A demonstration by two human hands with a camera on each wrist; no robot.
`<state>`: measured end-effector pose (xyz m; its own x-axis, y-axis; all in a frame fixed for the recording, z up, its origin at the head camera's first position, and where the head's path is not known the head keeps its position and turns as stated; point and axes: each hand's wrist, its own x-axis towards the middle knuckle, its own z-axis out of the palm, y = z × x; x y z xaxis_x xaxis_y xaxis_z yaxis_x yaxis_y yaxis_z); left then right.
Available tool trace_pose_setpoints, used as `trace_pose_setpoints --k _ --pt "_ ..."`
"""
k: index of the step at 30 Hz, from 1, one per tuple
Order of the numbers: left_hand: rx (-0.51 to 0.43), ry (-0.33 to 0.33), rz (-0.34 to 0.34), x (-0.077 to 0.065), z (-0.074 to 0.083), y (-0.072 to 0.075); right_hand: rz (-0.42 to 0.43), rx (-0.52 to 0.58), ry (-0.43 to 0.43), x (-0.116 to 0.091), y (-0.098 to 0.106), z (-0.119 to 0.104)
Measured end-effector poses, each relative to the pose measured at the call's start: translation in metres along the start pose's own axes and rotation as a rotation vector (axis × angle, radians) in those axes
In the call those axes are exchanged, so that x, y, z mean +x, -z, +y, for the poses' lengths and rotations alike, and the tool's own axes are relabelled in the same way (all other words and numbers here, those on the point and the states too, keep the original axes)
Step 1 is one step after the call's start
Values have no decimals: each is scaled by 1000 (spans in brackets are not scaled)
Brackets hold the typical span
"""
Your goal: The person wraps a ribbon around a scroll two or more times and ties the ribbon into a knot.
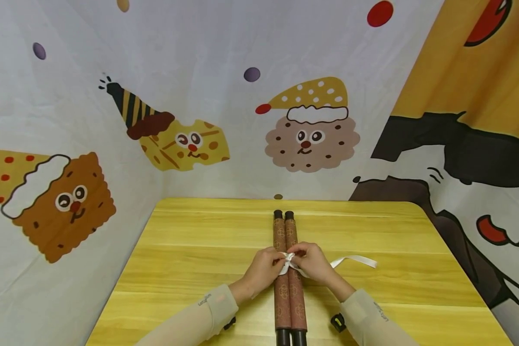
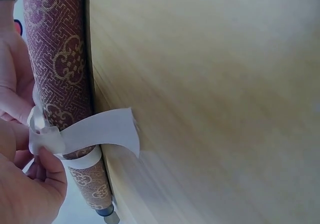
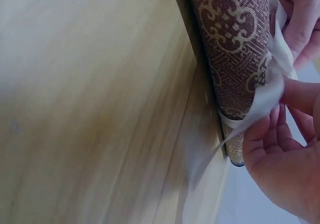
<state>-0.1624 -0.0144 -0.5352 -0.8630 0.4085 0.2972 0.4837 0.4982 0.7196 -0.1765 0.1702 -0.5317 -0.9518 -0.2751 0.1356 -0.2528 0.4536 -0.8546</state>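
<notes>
Two brown-red patterned scroll rolls (image 1: 282, 300) with black ends lie side by side, pointing away from me. A white ribbon (image 2: 102, 131) goes round them and bunches into a knot or loop on top. From the left, my left hand (image 1: 264, 269) pinches the ribbon at the bunched part between thumb and fingers. My right hand (image 1: 315, 263) pinches it from the other side, fingertips close to the left hand's. One ribbon tail stretches to the right over the table; in the left wrist view a short end sticks out beside the roll. Fingers partly hide the knot.
The scroll rests on a yellow wood-grain table (image 1: 190, 230). Small black objects (image 1: 338, 322) lie near the right forearm and under the left sleeve. A cloth backdrop (image 1: 225, 48) printed with cartoon snacks stands behind and at both sides.
</notes>
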Motion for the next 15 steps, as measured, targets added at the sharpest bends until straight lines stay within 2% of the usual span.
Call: trace_pose_setpoints --k 7,11,15 --pt "-30 -6 6 -2 -3 -3 89 -30 -17 1 -5 3" --pt "-46 -23 6 -2 -3 -3 79 -33 41 1 -5 5" --pt "-44 -33 -4 -3 -2 -1 48 -80 151 2 -4 8"
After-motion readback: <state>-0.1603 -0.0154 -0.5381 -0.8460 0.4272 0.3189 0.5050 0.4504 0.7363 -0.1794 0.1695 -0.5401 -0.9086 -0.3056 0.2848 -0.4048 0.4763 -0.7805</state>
